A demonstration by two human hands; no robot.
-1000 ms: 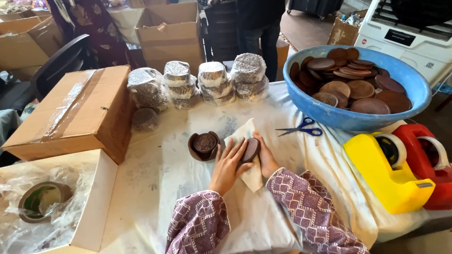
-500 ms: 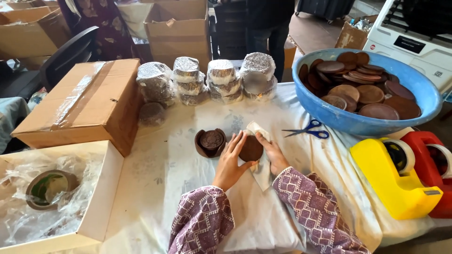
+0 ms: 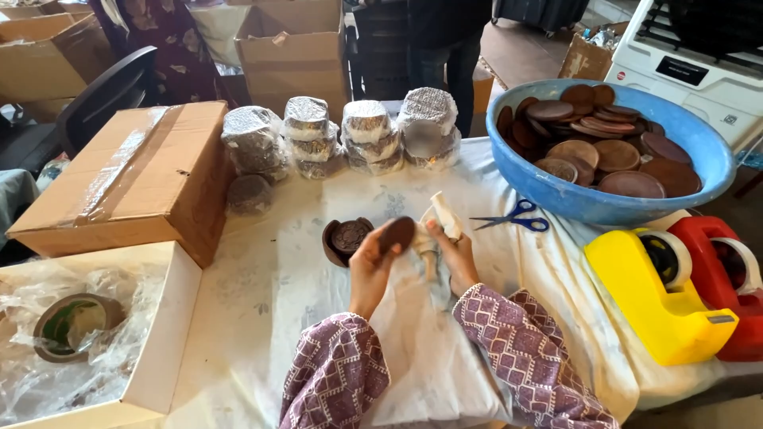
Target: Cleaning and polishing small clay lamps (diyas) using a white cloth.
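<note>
My left hand [image 3: 372, 266] holds a small brown clay dish [image 3: 396, 233] upright by its edge, just above the table. My right hand [image 3: 453, 256] grips a bunched white cloth [image 3: 437, 230] and presses it against that dish. A small stack of brown clay dishes [image 3: 346, 237] rests on the white table cover right beside my left hand. Both my sleeves are purple with a white pattern.
A blue basin [image 3: 675, 199] of brown clay dishes stands at the right, with blue-handled scissors [image 3: 513, 217] before it. Yellow [image 3: 660, 294] and red [image 3: 727, 270] tape dispensers sit near the right edge. Wrapped dish stacks [image 3: 366, 131] line the back. Cardboard boxes [image 3: 127, 179] stand left; people stand behind.
My left hand has lifted and tilted the dish more upright, and the cloth in my right hand has shifted against it. The camera has moved slightly.
</note>
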